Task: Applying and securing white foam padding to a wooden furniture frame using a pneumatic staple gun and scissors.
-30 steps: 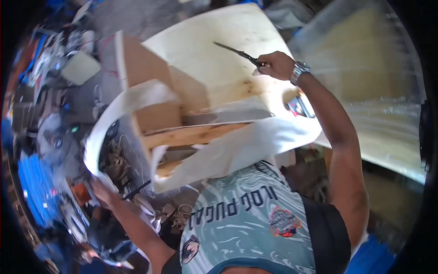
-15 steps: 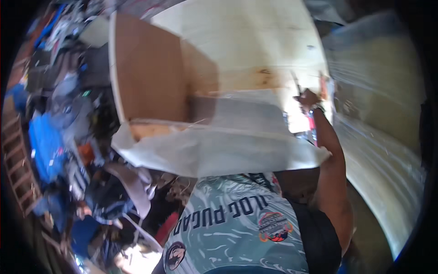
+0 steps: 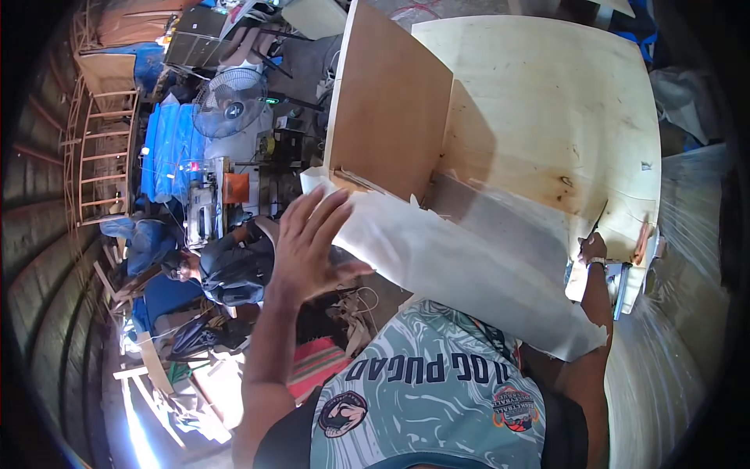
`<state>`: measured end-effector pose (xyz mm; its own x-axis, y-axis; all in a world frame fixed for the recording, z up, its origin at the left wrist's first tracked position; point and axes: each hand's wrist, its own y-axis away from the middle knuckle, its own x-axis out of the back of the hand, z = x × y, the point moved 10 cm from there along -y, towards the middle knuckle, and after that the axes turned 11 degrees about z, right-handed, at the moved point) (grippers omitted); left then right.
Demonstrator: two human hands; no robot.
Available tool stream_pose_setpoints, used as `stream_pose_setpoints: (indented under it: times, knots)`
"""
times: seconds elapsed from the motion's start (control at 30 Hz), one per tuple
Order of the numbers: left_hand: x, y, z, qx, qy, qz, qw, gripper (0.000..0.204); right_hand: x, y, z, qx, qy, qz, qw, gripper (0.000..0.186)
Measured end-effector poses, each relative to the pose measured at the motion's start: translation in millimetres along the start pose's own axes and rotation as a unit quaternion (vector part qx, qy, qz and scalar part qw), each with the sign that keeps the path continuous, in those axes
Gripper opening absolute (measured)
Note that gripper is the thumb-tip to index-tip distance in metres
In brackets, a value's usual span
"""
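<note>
A white sheet (image 3: 437, 242) is draped over the near edge of a pale plywood frame (image 3: 547, 102), its front part hanging toward me. A brown upright panel (image 3: 391, 109) rises from the frame on the left. My left hand (image 3: 308, 242) is raised by the sheet's left end, fingers spread, with nothing seen in it. At the frame's right end my right hand (image 3: 594, 248) is closed on a thin dark pointed tool (image 3: 601, 215), tip away from me. The tool's handle is hidden in the fist, so its exact kind cannot be told. A dark metal object (image 3: 622, 291) sits beside that wrist.
Splintered wood (image 3: 641, 244) sticks up at the frame's right end. Clear plastic wrap covers a large piece (image 3: 664, 375) on the right. To the left are a seated person (image 3: 223, 270), a standing fan (image 3: 230, 103), a blue covered stack (image 3: 172, 148) and a wooden ladder (image 3: 108, 156).
My left hand has come into view beside the sheet. The view has swung, so the frame sits farther right. My right hand still grips the tool at the right end.
</note>
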<state>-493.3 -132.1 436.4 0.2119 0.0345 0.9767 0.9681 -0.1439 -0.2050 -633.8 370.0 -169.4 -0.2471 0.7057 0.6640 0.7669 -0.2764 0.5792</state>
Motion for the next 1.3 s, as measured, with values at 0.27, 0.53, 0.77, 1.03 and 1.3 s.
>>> stream_pose_setpoints:
  times: [0.27,0.53,0.77,1.03,1.3]
  knots:
    - [-62.2,-13.2,-90.2,0.028,-0.051,-0.215,0.975,0.043,-13.7,-11.1,14.1,0.062,0.077,-0.007,0.995,0.033]
    - [-69.1,-6.5,-114.8,0.039,0.085,-0.119,0.989,0.022,79.5,72.1,-25.9,0.003,-0.340,-0.056,0.939,0.034]
    - [-97.6,8.2,-174.4,0.276,0.276,-0.203,0.898,0.028,264.5,224.9,-101.4,0.140,-0.386,0.125,0.903,0.041]
    - [-118.2,-2.4,-188.4,0.258,0.495,-0.045,0.828,0.018,260.1,330.4,-267.1,0.317,-0.270,0.220,0.882,0.025]
    - [-139.7,5.0,-202.6,0.339,0.449,0.163,0.811,0.017,88.7,425.1,-484.8,0.533,-0.059,0.018,0.844,0.048]
